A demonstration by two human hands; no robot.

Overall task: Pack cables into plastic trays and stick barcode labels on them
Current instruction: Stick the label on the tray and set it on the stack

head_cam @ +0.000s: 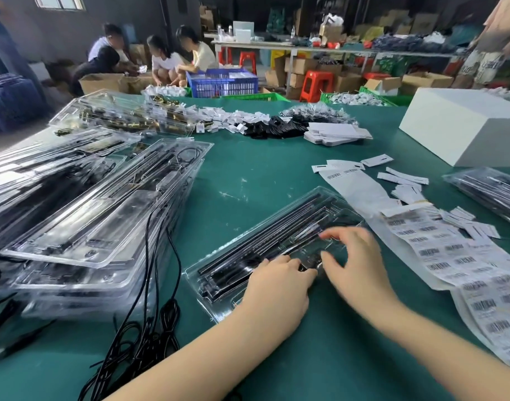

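A clear plastic tray (248, 250) with long black strips in it lies slantwise on the green table in front of me. My left hand (276, 287) rests on the tray's near right part, fingers bent down onto a small black piece (310, 263). My right hand (355, 261) is on the tray's right end, thumb and fingers spread around that same piece. The picture is blurred here, so the grip is unclear. A long sheet of barcode labels (450, 256) lies right of the tray. Loose black cables (149, 328) trail at the lower left.
Stacks of filled clear trays (97, 215) stand at the left, another tray (490, 189) at the right edge. A white box (461, 125), white cards and black parts (274, 127) lie further back. People work at crates beyond the table.
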